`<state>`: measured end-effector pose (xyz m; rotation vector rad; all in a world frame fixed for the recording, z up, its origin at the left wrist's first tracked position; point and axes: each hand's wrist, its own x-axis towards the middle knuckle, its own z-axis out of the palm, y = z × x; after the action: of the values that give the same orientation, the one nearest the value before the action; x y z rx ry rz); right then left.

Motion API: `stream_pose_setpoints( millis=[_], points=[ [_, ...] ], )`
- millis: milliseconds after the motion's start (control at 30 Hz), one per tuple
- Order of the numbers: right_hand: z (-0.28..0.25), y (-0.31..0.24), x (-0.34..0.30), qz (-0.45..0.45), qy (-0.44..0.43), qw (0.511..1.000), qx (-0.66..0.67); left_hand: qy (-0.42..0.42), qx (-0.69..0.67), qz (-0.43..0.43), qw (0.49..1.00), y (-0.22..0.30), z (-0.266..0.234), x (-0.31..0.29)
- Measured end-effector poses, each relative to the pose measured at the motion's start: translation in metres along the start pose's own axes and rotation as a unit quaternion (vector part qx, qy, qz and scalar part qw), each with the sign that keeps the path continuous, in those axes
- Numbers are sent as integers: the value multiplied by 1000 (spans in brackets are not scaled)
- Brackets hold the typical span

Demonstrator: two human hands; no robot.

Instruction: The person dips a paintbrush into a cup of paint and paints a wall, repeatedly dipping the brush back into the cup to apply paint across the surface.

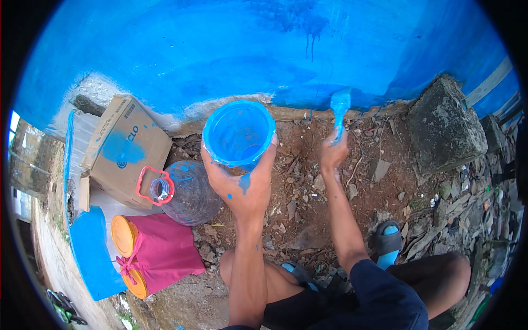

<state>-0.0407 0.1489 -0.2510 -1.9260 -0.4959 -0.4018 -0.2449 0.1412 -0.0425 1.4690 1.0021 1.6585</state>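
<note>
My left hand (242, 190) is wrapped round a blue plastic tub (240, 111) and holds it up with its mouth facing me. Paint coats the tub's inside, and blue spots mark the back of this hand. In my right hand (334, 151) is a paintbrush (339, 107), its handle smeared blue. The brush's wide head lies at the lower part of the blue wall (220, 49), near its bottom edge. Darker wet patches and drips show on the wall above. Bare whitish plaster (212, 107) runs along the wall's foot behind the tub.
To the left stand a paint-splashed cardboard box (132, 148), a clear plastic jug (192, 201) with a red handle, and a pink cloth bundle (168, 245) with orange lids. A large stone block (448, 124) sits at the right against the wall. Rubble and dry leaves (445, 220) litter the ground.
</note>
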Motion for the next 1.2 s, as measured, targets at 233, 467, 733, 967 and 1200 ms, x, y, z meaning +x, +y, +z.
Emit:
stream_pose_setpoints(
  millis=[233, 467, 733, 967, 1200],
  points=[
    [15, -67, -82, -145, -253, 943, 161, -10, -5, -7, 1000, -7, 5, -2],
    [-5, -7, -13, -179, -127, 976, -9, 5, -11, -15, 1000, -2, 0, 5],
    [-5, -2, 10, -35, 134, 988, 68, -2, 5, -12, 1000, -6, 1, 5],
    [14, -55, -49, -42, -57, 990, 123, -3, 3, -5, 1000, -11, 7, 3],
    [-10, -43, -106, -125, -284, 948, 64, -4, 17, 5, 1000, -10, 0, 5]
  ],
)
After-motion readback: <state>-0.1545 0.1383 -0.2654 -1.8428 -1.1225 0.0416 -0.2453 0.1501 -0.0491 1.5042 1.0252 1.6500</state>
